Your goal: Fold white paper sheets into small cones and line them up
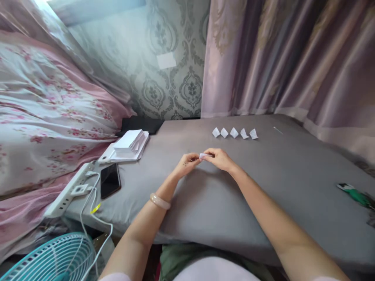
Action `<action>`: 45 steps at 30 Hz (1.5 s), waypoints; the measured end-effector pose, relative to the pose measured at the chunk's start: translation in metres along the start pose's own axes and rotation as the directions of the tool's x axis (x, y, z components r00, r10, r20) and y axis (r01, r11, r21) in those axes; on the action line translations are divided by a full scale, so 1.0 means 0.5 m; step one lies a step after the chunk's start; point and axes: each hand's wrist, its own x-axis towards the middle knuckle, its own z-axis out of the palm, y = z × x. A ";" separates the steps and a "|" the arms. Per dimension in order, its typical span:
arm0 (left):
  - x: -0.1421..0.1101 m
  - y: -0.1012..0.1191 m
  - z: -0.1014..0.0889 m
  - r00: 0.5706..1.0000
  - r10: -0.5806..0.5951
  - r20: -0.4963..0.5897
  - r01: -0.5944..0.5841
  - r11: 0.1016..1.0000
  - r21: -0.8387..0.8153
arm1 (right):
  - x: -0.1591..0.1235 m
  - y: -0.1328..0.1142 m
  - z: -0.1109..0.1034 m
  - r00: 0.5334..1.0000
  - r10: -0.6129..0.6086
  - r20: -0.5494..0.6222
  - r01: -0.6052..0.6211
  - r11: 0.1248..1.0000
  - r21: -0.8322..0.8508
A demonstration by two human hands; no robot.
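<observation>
My left hand (186, 164) and my right hand (220, 159) meet over the grey mattress (263, 187), fingers pinched together on one small folded white paper piece (204, 155) between them. A pale bangle sits on my left wrist. Beyond my hands, a row of several small folded white paper pieces (234, 133) lies on the grey surface near the curtain.
A stack of white paper sheets (127, 146) lies at the left, with a dark phone (110, 180) and a white power strip (70, 191) with cables beside it. A teal fan (55, 257) stands low left. A green object (356, 195) lies far right. A floral quilt is heaped on the left.
</observation>
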 end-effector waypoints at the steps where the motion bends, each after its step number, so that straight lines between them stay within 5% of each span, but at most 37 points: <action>1: 0.005 0.014 0.004 0.999 -0.019 -0.042 0.016 0.997 -0.074 | 0.004 -0.013 -0.004 0.999 0.005 -0.043 -0.003 0.999 0.049; 6: 0.021 0.063 0.042 0.981 -0.105 -0.166 0.037 0.929 -0.369 | 0.011 -0.053 0.011 0.955 0.156 -0.251 -0.060 0.934 0.351; 12: 0.032 0.038 0.058 0.983 -0.139 -0.119 0.097 0.948 -0.304 | -0.003 -0.018 0.035 0.909 0.194 -0.369 -0.078 0.949 0.306; 21: 0.055 -0.004 0.039 0.982 -0.187 -0.041 0.161 0.924 -0.347 | -0.014 0.025 0.034 0.902 0.149 -0.405 -0.099 0.985 0.143; 26: 0.052 -0.024 0.034 0.959 -0.227 -0.168 0.142 0.902 -0.409 | -0.013 0.032 0.050 0.913 0.196 -0.357 -0.127 0.970 0.209; 32: 0.046 -0.040 0.024 0.920 -0.249 -0.302 0.103 0.898 -0.427 | -0.008 0.036 0.075 0.881 0.178 -0.438 -0.085 0.971 0.224; 45: 0.038 -0.039 0.024 0.933 -0.261 -0.249 0.101 0.852 -0.515 | -0.004 0.039 0.088 0.899 0.112 -0.424 -0.083 0.993 0.087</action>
